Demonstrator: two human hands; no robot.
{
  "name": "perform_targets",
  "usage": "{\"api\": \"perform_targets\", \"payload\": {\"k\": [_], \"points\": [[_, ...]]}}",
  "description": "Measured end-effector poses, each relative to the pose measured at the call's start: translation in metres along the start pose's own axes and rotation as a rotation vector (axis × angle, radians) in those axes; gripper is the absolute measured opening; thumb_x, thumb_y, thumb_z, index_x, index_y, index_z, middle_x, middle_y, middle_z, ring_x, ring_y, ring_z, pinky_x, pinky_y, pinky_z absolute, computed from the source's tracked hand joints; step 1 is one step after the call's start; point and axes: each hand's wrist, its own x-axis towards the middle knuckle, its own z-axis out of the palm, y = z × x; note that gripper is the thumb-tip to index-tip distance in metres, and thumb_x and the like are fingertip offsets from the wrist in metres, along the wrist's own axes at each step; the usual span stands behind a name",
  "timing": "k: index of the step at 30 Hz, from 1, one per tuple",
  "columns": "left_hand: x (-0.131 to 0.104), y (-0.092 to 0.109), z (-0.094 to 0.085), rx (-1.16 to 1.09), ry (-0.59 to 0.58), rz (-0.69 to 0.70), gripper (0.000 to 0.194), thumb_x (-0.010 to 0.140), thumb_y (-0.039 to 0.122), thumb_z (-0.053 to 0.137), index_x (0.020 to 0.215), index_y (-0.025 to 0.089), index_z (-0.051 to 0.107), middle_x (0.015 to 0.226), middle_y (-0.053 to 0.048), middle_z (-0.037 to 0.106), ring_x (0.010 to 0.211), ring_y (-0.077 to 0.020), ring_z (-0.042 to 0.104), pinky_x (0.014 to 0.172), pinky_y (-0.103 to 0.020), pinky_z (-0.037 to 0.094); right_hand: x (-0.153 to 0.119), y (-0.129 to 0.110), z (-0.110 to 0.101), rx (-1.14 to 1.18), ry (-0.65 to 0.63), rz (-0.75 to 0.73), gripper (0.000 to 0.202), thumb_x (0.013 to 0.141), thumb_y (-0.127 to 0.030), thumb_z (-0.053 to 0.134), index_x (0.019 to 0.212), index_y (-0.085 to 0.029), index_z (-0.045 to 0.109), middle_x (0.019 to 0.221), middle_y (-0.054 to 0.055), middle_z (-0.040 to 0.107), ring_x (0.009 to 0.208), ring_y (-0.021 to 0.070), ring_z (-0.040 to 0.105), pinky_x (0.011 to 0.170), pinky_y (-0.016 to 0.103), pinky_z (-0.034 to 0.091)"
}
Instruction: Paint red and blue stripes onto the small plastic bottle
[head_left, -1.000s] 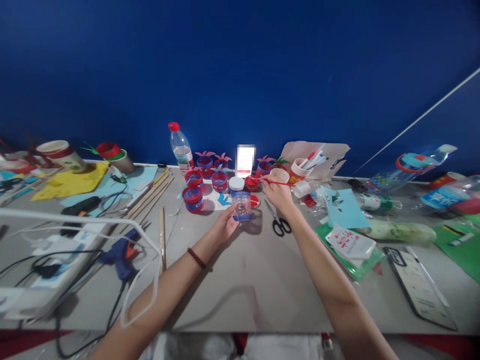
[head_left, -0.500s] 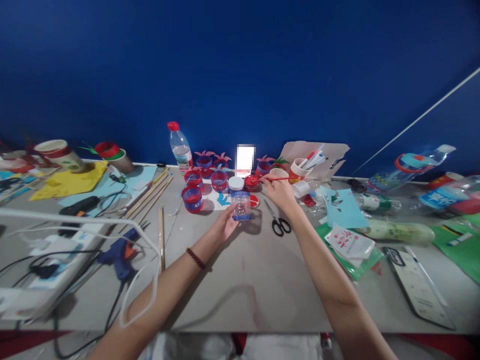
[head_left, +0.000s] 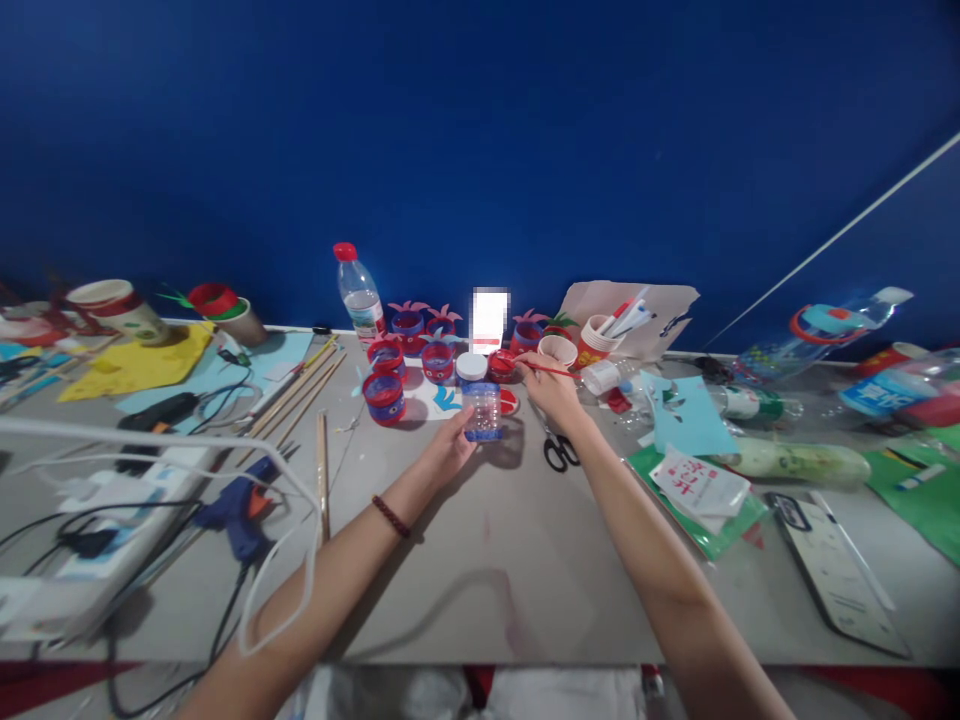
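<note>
Evidently, the right hand point(head_left: 553, 388) has shifted a little inward and down over the last second, and its forearm now covers part of the scissors point(head_left: 556, 455) that lay in full view before. The red brush point(head_left: 568, 373) has stayed at the red pot point(head_left: 502, 365) near the far edge of the bench point(head_left: 465, 560), so this looks like loading or working the bristles in paint rather than coating anything. That grip is a closed pinch on the brush handle.

The left hand point(head_left: 448, 448) has barely moved: its grip is part closed around the near-left side of the clear plastic container point(head_left: 484, 410), which has a blue band at its base and sits midway along the bench, toward the far edge. A white-lidded jar point(head_left: 472, 368) stands just beyond it.

The bristles merge with the red pot, so contact with paint cannot be confirmed. Some left fingers are hidden behind the container, and a pixelated patch point(head_left: 490, 318) masks whatever stands at the far edge.
</note>
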Motion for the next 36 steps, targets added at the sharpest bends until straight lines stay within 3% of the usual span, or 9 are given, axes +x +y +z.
{"api": "perform_targets", "payload": {"k": [6,11,19,25,29,36], "points": [[0.000,0.003,-0.003,-0.033,-0.027,-0.048,0.028,0.082,0.035,0.076,0.101,0.015,0.073,0.102,-0.011,0.078,0.102,-0.0254,0.072,0.094,-0.035,0.053,0.001,-0.003,-0.010,-0.057,0.015,0.024,0.032,0.098,-0.030,0.043,0.095,-0.024,0.074,0.101,0.007,0.077,0.100,0.0284,0.067,0.088,0.039,0.051],[-0.001,0.003,-0.003,-0.019,-0.027,-0.045,0.029,0.080,0.037,0.078,0.099,0.016,0.074,0.103,-0.012,0.078,0.104,-0.0265,0.072,0.096,-0.036,0.052,0.002,0.001,-0.008,0.002,0.064,-0.006,0.030,0.099,-0.029,0.043,0.100,-0.026,0.073,0.104,0.005,0.077,0.104,0.0258,0.066,0.092,0.038,0.051],[0.001,-0.001,-0.002,0.006,0.015,-0.007,0.034,0.079,0.040,0.078,0.101,0.015,0.074,0.109,-0.011,0.077,0.107,-0.0259,0.070,0.097,-0.035,0.050,0.000,0.001,0.002,0.021,-0.003,0.014,0.026,0.096,-0.025,0.047,0.099,-0.024,0.073,0.110,0.004,0.076,0.107,0.0253,0.065,0.099,0.039,0.048],[0.001,0.002,-0.005,-0.016,-0.018,-0.047,0.029,0.080,0.037,0.078,0.100,0.016,0.074,0.102,-0.011,0.078,0.104,-0.0265,0.071,0.096,-0.035,0.051,0.001,-0.009,-0.012,-0.016,-0.054,0.014,0.027,0.095,-0.021,0.046,0.094,-0.025,0.073,0.105,0.005,0.077,0.103,0.0259,0.067,0.093,0.038,0.049],[0.001,0.001,-0.005,-0.043,-0.014,-0.049,0.026,0.081,0.034,0.077,0.099,0.015,0.074,0.098,-0.009,0.078,0.099,-0.0244,0.073,0.093,-0.034,0.052,0.003,-0.008,-0.021,-0.035,-0.021,0.041,0.030,0.097,-0.023,0.044,0.094,-0.022,0.074,0.102,0.009,0.076,0.102,0.0282,0.067,0.092,0.040,0.049],[0.001,0.001,-0.004,-0.050,-0.021,-0.052,0.028,0.081,0.034,0.077,0.100,0.014,0.073,0.099,-0.011,0.078,0.101,-0.0251,0.072,0.095,-0.034,0.050,0.003,0.003,-0.011,-0.010,0.019,0.021,0.031,0.098,-0.025,0.043,0.103,-0.025,0.074,0.107,0.005,0.077,0.107,0.0261,0.066,0.095,0.039,0.050]]}}
